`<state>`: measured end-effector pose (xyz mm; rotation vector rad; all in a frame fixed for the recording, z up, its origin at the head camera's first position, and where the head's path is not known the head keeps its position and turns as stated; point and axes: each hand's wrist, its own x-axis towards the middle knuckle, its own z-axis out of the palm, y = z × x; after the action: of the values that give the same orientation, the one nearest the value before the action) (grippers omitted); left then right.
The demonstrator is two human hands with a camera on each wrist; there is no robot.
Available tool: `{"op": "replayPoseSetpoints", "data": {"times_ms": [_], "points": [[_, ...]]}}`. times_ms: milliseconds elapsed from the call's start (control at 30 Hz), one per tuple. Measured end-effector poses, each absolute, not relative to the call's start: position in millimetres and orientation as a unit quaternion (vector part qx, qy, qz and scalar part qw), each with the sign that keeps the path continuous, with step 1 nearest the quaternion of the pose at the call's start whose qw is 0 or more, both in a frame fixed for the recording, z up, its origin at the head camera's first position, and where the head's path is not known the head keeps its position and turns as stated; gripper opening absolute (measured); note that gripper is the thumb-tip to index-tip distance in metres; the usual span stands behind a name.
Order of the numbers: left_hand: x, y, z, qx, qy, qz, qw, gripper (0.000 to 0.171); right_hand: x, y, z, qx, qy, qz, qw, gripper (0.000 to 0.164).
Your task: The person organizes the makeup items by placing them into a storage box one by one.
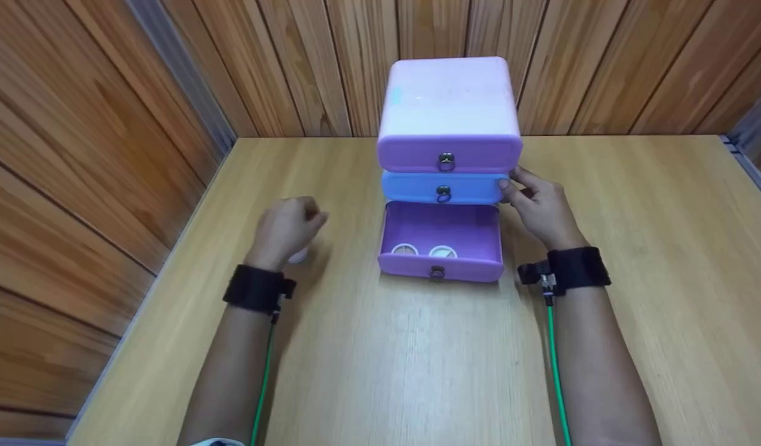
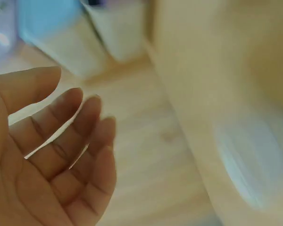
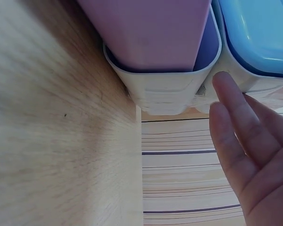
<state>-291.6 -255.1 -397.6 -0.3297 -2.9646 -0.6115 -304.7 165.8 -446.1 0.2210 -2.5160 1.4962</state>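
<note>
A three-tier drawer unit [image 1: 450,99] stands at the back of the table. Its bottom purple drawer [image 1: 439,267] is pulled out, and two round white-rimmed items [image 1: 443,251] lie inside. The blue middle drawer [image 1: 411,187] and the purple top drawer [image 1: 411,155] are pushed in. My right hand [image 1: 541,207] is at the unit's right side, thumb by the blue drawer's front edge, fingers extended along the side. My left hand [image 1: 287,229] is over the table left of the unit, fingers loosely bent, holding nothing. Partly hidden below it lies a small white round item [image 1: 298,255].
Wooden plank walls [image 1: 331,68] rise behind and to the left of the table [image 1: 417,359]. Each wrist wears a black strap [image 1: 256,288] with a green cable [image 1: 557,371] running back along the forearm.
</note>
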Motion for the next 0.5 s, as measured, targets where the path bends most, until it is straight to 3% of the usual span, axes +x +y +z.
{"op": "replayPoseSetpoints", "data": {"times_ms": [100,267,367,500], "points": [[-299,-279,-406,-0.083,-0.983,-0.161,0.039,0.029,-302,173,-447,0.063,-0.858,0.496,0.113,0.062],[-297,-301,-429,-0.047,-0.983,-0.172,-0.044,0.059,-300,175,-450,0.064,-0.856,0.502,0.109,0.059],[-291,-307,-438,-0.038,-0.982,-0.174,-0.067,0.071,-302,171,-449,0.073,-0.851,0.509,0.104,0.057],[-287,-309,-440,-0.044,-0.983,-0.172,-0.052,0.065,-305,166,-447,0.083,-0.849,0.511,0.108,0.059]]}}
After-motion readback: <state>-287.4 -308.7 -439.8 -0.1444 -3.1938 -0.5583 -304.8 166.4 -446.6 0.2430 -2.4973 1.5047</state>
